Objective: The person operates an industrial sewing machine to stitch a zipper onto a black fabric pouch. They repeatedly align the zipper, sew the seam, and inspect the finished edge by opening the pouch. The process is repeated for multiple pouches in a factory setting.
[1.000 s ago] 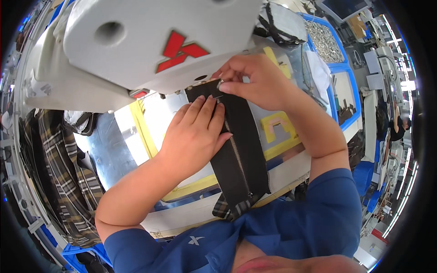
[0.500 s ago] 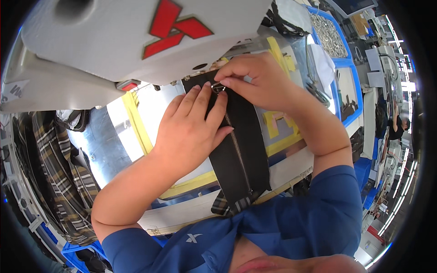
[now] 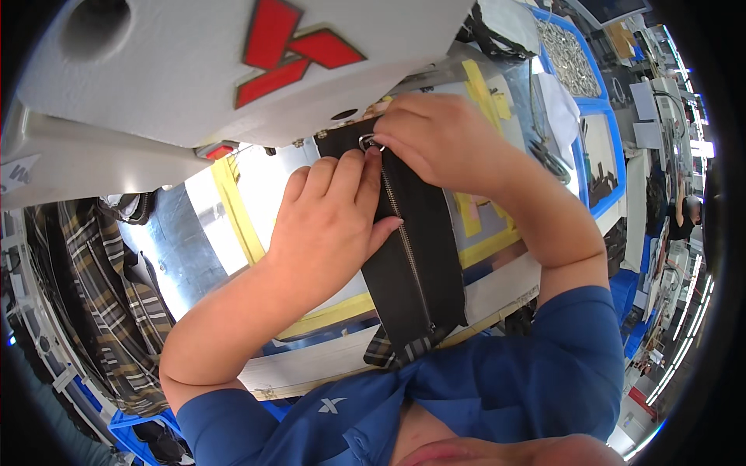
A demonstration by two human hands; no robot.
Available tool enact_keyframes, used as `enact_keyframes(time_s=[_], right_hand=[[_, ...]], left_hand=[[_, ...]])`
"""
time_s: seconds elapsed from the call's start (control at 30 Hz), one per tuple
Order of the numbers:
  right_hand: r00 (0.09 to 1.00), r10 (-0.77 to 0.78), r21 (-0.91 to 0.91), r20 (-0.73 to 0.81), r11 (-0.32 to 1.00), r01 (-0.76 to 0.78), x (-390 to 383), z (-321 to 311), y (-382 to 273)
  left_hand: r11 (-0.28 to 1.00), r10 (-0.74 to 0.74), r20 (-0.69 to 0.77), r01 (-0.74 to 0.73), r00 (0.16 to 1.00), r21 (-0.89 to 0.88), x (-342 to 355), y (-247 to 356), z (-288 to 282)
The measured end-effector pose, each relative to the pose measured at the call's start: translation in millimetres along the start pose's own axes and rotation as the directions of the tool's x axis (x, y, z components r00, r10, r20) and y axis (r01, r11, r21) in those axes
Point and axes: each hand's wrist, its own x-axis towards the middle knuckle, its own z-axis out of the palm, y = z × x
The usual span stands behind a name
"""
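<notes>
A black fabric panel (image 3: 435,256) with a metal-toothed zipper (image 3: 406,241) lies lengthwise below the sewing machine head (image 3: 186,70). Its near end shows a plaid edge (image 3: 381,347). At the panel's far end is a small silver metal ring (image 3: 364,141). My right hand (image 3: 443,144) pinches the ring from the right, thumb and fingertips closed at it. My left hand (image 3: 326,206) lies on the panel's left side, fingers stretched toward the ring and thumb beside the zipper. The left index fingertip touches just below the ring.
Plaid fabric pieces (image 3: 109,287) hang at the left. Yellow tape strips (image 3: 237,210) mark the work table. Blue trays at the right hold many metal rings (image 3: 567,58) and dark small parts (image 3: 602,182). Scissors (image 3: 550,161) lie near them. A person (image 3: 684,217) sits far right.
My left fingers have drawn back slightly from the ring and closer together, so more of the ring shows. My right hand stays at the ring. The whole view has shifted a little.
</notes>
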Motion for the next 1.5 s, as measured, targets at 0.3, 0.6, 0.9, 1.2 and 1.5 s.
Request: enact_keyframes(time_s=[0.3, 0.6, 0.9, 1.2, 1.5], right_hand=[[0.998, 0.056, -0.071, 0.031, 0.996, -0.054, 22, 6, 5], [0.997, -0.065, -0.157, -0.029, 0.986, 0.06, -12, 4, -5], [0.999, -0.014, -0.185, 0.046, 0.982, 0.022, -15, 3, -14], [0.995, -0.085, -0.185, -0.055, 0.98, 0.074, -10, 7, -9], [0.999, -0.025, -0.145, 0.02, 0.989, 0.027, -3, 2, -7]], left_hand=[[0.999, 0.012, -0.014, -0.011, 1.0, 0.037, 3, -3, 0], [0.963, -0.057, 0.032, 0.063, 0.998, -0.263, 11, -17, -9], [0.969, -0.081, 0.025, 0.084, 0.996, -0.231, 10, -15, -8], [0.941, -0.061, 0.027, 0.066, 0.998, -0.331, 12, -22, -8], [0.941, -0.031, 0.0, 0.029, 1.0, -0.336, 11, -25, -5]])
